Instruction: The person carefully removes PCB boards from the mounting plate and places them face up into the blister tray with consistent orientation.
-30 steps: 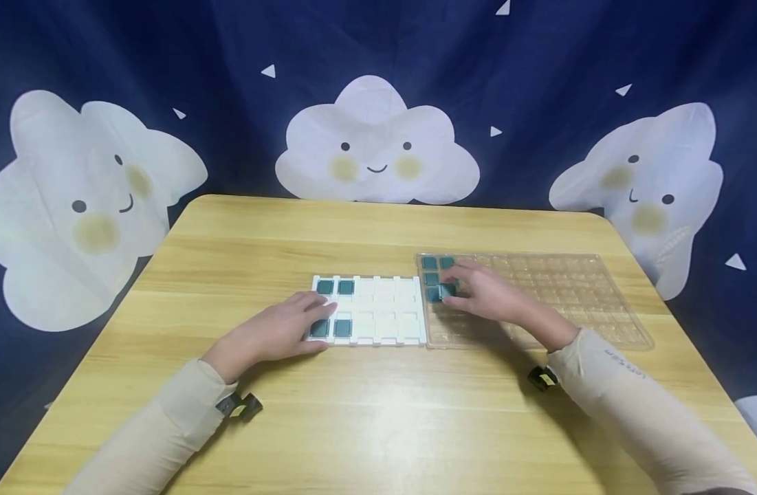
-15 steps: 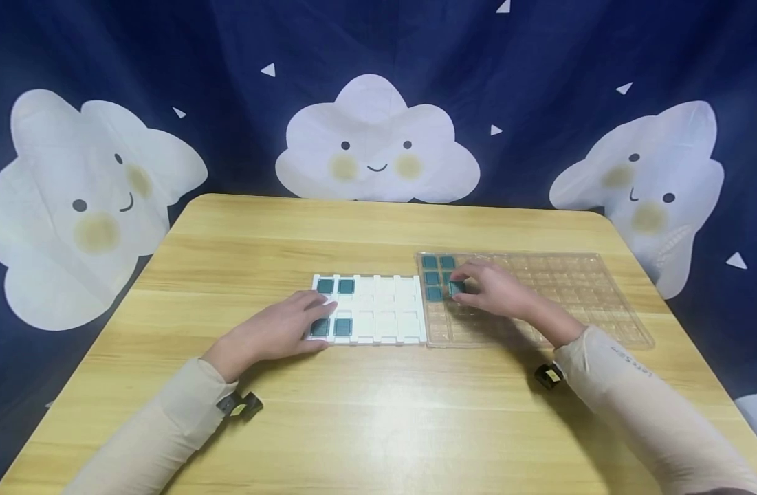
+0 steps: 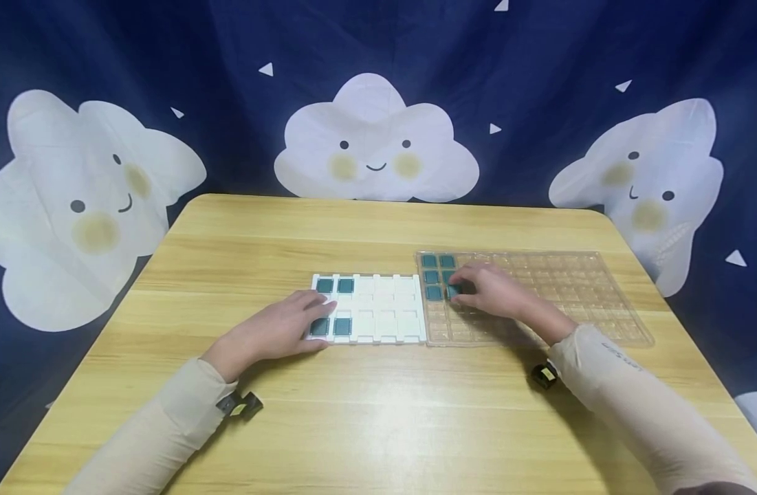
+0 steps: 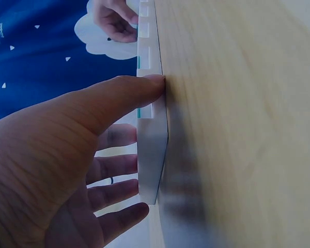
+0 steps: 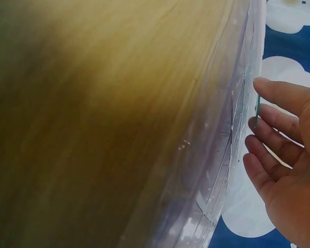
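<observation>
My left hand (image 3: 279, 326) rests on the left end of a white compartment tray (image 3: 387, 309). Its thumb touches the tray's front side (image 4: 153, 139), and the fairly straight fingers spread over the end. Square green chips (image 3: 343, 326) lie in the tray's two left columns, one partly under the hand. My right hand (image 3: 496, 292) pinches a thin green square chip (image 5: 258, 111) by its edges, thumb against fingers. It is at the second column of a clear plastic tray (image 3: 557, 295), where several similar chips (image 3: 434, 293) sit in the left cells.
Both trays lie side by side, edges close together, on a wooden table (image 3: 378, 412). A dark blue curtain (image 3: 514, 55) with white clouds hangs behind the table. Each sleeve carries a small black wrist device (image 3: 545, 375).
My right hand has carried the chip slightly right, from over the clear tray's first column to its second, then down close to the cell. The left hand has stayed put.
</observation>
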The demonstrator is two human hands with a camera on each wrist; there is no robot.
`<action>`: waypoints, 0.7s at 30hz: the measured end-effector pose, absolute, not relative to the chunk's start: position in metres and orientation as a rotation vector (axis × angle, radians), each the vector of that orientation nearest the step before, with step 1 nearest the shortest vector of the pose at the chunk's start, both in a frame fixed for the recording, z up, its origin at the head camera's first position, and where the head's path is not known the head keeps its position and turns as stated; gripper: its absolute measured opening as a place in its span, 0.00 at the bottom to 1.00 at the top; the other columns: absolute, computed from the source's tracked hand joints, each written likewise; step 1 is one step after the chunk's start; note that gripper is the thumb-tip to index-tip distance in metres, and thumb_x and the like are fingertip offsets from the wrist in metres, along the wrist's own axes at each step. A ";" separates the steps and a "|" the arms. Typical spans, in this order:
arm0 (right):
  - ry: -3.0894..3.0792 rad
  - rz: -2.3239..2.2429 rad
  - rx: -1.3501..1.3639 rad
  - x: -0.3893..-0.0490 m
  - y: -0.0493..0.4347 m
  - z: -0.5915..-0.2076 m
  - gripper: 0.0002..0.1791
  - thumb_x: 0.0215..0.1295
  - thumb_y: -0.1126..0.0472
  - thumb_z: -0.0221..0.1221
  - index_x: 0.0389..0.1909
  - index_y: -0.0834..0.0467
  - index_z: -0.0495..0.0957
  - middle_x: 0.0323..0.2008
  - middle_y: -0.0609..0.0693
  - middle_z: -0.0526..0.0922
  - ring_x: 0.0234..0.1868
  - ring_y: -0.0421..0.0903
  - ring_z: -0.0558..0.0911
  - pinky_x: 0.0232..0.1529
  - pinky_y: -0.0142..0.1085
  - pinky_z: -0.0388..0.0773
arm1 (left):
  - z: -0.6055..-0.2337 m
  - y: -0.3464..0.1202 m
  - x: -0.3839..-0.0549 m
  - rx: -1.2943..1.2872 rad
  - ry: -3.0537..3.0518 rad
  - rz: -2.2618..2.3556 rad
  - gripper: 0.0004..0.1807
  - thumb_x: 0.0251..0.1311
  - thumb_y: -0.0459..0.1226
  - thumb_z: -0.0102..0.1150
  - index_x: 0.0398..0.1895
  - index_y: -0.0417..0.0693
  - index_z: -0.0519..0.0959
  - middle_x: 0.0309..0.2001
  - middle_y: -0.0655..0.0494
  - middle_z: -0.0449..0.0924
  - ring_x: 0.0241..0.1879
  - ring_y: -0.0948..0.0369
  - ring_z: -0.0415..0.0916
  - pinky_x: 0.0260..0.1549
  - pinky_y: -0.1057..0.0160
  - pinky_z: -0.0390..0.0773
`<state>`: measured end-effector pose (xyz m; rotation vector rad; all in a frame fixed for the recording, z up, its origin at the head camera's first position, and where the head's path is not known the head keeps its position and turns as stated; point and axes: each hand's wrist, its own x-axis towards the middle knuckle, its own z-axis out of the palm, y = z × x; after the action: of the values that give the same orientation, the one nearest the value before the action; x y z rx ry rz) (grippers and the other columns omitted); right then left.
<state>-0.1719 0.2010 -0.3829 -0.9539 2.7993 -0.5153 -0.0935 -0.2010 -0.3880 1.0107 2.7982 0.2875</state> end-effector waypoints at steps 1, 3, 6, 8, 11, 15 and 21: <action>2.801 -0.517 -0.947 -0.172 0.200 -0.383 0.22 0.61 0.54 0.68 0.52 0.61 0.81 0.52 0.56 0.81 0.57 0.57 0.76 0.60 0.53 0.71 | -0.388 -0.201 -0.094 1.011 2.799 0.288 0.39 0.63 0.57 0.58 0.70 0.42 0.67 0.66 0.40 0.66 0.66 0.44 0.62 0.66 0.46 0.63; 2.803 -0.526 -0.938 -0.173 0.199 -0.382 0.22 0.60 0.54 0.68 0.52 0.61 0.81 0.52 0.56 0.81 0.57 0.57 0.76 0.60 0.53 0.71 | -0.388 -0.201 -0.094 1.009 2.802 0.289 0.39 0.63 0.57 0.58 0.71 0.43 0.66 0.66 0.41 0.66 0.66 0.45 0.62 0.66 0.46 0.63; 2.804 -0.530 -0.935 -0.173 0.198 -0.381 0.22 0.60 0.53 0.68 0.51 0.61 0.81 0.51 0.56 0.81 0.56 0.57 0.76 0.60 0.53 0.71 | -0.387 -0.202 -0.094 1.002 2.805 0.287 0.39 0.63 0.57 0.58 0.71 0.44 0.66 0.66 0.42 0.66 0.67 0.45 0.62 0.66 0.47 0.63; 2.805 -0.524 -0.934 -0.173 0.198 -0.381 0.22 0.60 0.53 0.68 0.51 0.61 0.81 0.51 0.56 0.81 0.56 0.57 0.76 0.60 0.53 0.71 | -0.387 -0.202 -0.094 1.000 2.803 0.287 0.39 0.63 0.57 0.58 0.71 0.44 0.66 0.66 0.42 0.66 0.67 0.45 0.62 0.66 0.47 0.63; 2.801 -0.524 -0.935 -0.173 0.198 -0.383 0.22 0.60 0.54 0.68 0.51 0.61 0.81 0.51 0.56 0.81 0.56 0.57 0.76 0.60 0.53 0.71 | -0.389 -0.202 -0.094 1.001 2.800 0.288 0.39 0.63 0.58 0.58 0.71 0.43 0.67 0.66 0.41 0.66 0.67 0.44 0.62 0.66 0.46 0.63; 2.798 -0.535 -0.937 -0.174 0.199 -0.385 0.21 0.61 0.54 0.68 0.51 0.61 0.81 0.51 0.56 0.81 0.56 0.58 0.76 0.59 0.54 0.71 | -0.390 -0.203 -0.093 0.998 2.799 0.288 0.40 0.63 0.58 0.57 0.71 0.43 0.66 0.66 0.41 0.66 0.67 0.44 0.61 0.66 0.46 0.63; 2.793 -0.549 -0.929 -0.174 0.199 -0.385 0.22 0.60 0.54 0.68 0.51 0.61 0.81 0.52 0.57 0.80 0.56 0.58 0.77 0.59 0.53 0.72 | -0.390 -0.202 -0.093 0.985 2.794 0.290 0.40 0.63 0.58 0.57 0.71 0.44 0.66 0.67 0.41 0.65 0.67 0.44 0.61 0.67 0.46 0.62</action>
<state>-0.1735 0.1994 -0.3847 -0.9286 2.7934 -0.5488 -0.0927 -0.2022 -0.3898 0.9846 2.7937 0.2902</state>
